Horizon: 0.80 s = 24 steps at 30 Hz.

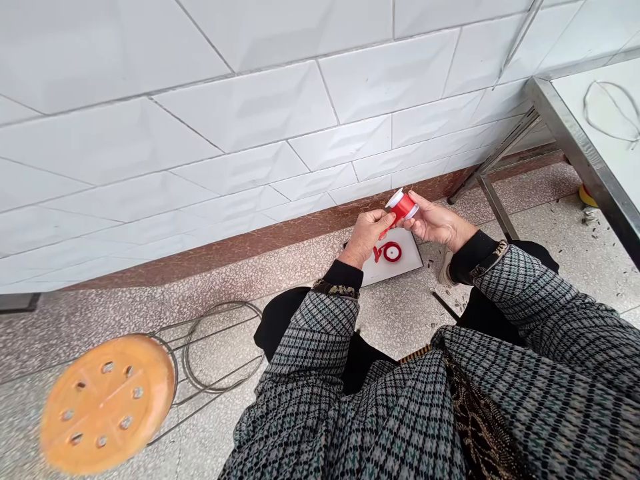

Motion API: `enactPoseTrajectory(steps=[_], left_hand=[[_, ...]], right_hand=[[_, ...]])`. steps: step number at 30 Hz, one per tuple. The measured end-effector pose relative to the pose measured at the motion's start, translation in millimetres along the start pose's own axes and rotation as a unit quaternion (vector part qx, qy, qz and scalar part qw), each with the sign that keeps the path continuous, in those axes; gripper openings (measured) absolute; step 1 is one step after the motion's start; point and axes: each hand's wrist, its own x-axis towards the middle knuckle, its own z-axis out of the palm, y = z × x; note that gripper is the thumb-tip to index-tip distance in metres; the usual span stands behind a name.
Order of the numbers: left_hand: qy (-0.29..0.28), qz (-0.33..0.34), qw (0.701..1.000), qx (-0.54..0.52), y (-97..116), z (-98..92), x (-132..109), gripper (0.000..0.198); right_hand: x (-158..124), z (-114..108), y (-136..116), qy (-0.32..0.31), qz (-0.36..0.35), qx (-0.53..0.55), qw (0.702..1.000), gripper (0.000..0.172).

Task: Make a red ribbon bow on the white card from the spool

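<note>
A white-flanged spool [401, 206] wound with red ribbon is held up in front of me. My right hand [434, 221] grips it from the right, with the thumb on top and the fingers below. From the other side, my left hand [367, 235] pinches the red ribbon close to the spool; a short red length shows under its fingers. Beneath both hands, a white box or tray [373, 272] lies on the floor. On it is a red ring-shaped roll [393, 252] with a white centre, beside more red strip partly hidden by my left hand.
An orange round stool [107, 400] with holes in its seat and thin metal legs stands at lower left. A metal-framed table [590, 147] with a loop of wire on top is at right. White wall tiles [280, 100] rise ahead. Small dark bits litter the speckled floor.
</note>
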Motion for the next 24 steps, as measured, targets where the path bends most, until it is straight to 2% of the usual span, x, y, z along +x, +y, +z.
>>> enactPoseTrajectory(steps=[3, 6, 9, 12, 15, 18, 20, 22, 24], left_hand=[[0.001, -0.008, 0.998, -0.057, -2, 0.6, 1, 0.055], [-0.041, -0.017, 0.993, -0.105, -6, -0.6, 3, 0.07], [-0.075, -0.03, 0.986, -0.144, -10, -1.8, 4, 0.07], [-0.084, -0.037, 0.981, -0.173, -11, 0.5, 4, 0.065], [-0.068, -0.043, 0.979, -0.187, -8, 6.6, 2, 0.063], [-0.035, -0.044, 0.98, -0.192, -7, 11.4, 1, 0.064], [-0.007, -0.035, 0.981, -0.192, -8, 12.0, 2, 0.064], [0.014, -0.022, 0.981, -0.193, -9, 11.0, 4, 0.062], [0.022, -0.012, 0.981, -0.194, -11, 10.4, 5, 0.058]], right_hand=[[2, -6, -2, -0.054, 0.033, 0.011, 0.998, 0.052], [5, -15, -1, -0.132, 0.094, 0.03, 0.986, 0.053], [6, -19, 2, -0.18, 0.137, 0.052, 0.973, 0.054], [4, -16, 4, -0.174, 0.148, 0.058, 0.972, 0.055], [0, -9, 5, -0.137, 0.144, 0.04, 0.979, 0.061], [-5, -1, 6, -0.078, 0.104, -0.001, 0.992, 0.071], [-8, 3, 7, -0.037, 0.052, -0.042, 0.997, 0.071], [-11, 7, 9, -0.001, -0.029, -0.086, 0.996, 0.058], [-13, 10, 14, 0.029, -0.13, -0.13, 0.983, 0.03]])
